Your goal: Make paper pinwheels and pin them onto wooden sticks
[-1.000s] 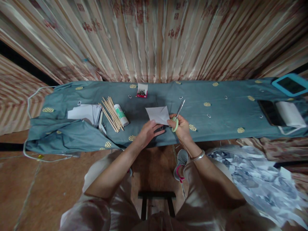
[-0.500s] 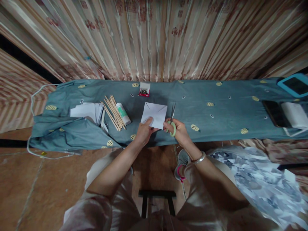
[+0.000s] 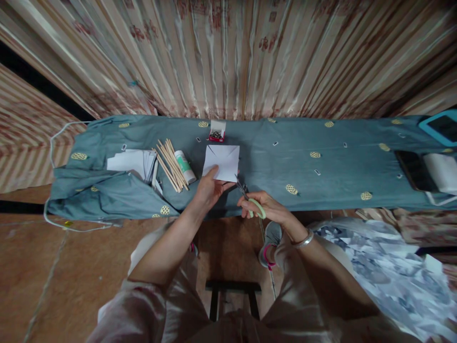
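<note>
A square of white paper is pinched in my left hand, thumb on top and fingers beneath. Slits run inward from its two far corners. My right hand grips scissors with pale green handles. Their blades point up and left, with the tips at the paper's near right corner. Just beyond the paper stands an open little red-and-white box of small metal pins. To the left lie a white and green tube-like container and several thin wooden sticks.
White paper sheets are stacked on the left, partly under a fold of the green-blue cloth. A dark phone and a blue-framed device lie far right. Paper pieces fill a clear bag below the table's right side.
The paper has turned and shifted left in my left hand. My right hand has let go of the paper's edge and swung the scissors from pointing upward to its near right corner.
</note>
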Tool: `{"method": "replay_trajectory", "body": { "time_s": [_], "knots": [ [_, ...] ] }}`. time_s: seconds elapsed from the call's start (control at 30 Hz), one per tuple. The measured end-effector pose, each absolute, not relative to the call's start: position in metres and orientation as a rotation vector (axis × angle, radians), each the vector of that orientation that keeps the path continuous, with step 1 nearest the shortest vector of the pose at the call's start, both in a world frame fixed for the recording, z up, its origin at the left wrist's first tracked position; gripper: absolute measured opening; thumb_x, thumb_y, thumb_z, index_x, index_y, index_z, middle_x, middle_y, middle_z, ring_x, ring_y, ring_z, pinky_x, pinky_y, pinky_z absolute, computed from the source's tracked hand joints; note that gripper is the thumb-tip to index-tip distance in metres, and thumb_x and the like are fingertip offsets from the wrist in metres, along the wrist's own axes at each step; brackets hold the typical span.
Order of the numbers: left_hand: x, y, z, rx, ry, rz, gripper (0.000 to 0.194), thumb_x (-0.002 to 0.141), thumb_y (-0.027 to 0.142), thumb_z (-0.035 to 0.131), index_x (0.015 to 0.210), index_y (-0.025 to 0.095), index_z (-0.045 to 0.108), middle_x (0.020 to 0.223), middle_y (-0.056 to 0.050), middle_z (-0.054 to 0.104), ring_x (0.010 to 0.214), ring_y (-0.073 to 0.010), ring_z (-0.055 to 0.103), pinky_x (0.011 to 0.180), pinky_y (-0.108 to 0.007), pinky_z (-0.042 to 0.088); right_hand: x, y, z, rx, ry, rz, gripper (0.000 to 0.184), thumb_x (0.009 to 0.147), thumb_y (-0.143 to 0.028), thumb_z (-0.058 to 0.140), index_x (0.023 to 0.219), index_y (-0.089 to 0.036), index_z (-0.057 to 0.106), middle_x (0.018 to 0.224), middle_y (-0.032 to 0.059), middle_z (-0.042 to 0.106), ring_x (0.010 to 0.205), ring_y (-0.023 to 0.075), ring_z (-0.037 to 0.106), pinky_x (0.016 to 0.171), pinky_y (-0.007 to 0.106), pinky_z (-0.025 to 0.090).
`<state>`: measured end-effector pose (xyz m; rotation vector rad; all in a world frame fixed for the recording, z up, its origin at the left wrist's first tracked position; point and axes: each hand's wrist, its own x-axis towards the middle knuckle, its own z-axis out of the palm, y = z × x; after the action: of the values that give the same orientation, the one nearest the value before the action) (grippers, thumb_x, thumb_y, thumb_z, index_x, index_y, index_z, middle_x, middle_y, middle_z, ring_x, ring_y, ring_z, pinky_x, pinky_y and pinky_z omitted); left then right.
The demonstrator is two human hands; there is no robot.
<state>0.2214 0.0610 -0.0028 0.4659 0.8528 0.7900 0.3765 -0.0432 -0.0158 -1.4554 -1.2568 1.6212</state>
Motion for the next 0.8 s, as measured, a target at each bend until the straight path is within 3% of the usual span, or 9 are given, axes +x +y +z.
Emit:
{"method": "replay_trajectory", "body": {
  "time_s": [0.3, 0.8],
  "knots": [
    [0.225, 0.055, -0.005, 0.464, 0.829, 0.789, 0.033, 0.09, 0.021, 0.052, 0.123, 0.016, 0.058, 0.104, -0.01, 0.071, 0.093, -0.0229, 0.071, 0.089, -0.042, 0.056, 0.377, -0.042, -0.017, -1.44, -1.241, 1.602, 0.046, 0.076, -0.062, 0.067, 0.067, -0.017, 0.065, 0.061, 0.0005, 0.066, 0.053, 0.0094, 0.055, 0.05, 0.021, 0.04],
    [0.226, 0.054, -0.005, 0.463, 0.854, 0.787, 0.035, 0.091, 0.02, 0.05, 0.125, 0.016, 0.057, 0.106, -0.011, 0.071, 0.092, -0.0228, 0.071, 0.088, -0.043, 0.057, 0.373, -0.039, -0.008, -1.441, -1.147, 1.657, 0.042, 0.069, -0.059, 0.075, 0.072, -0.017, 0.067, 0.058, -0.0014, 0.064, 0.051, 0.0095, 0.056, 0.048, 0.021, 0.043]
  ]
}}
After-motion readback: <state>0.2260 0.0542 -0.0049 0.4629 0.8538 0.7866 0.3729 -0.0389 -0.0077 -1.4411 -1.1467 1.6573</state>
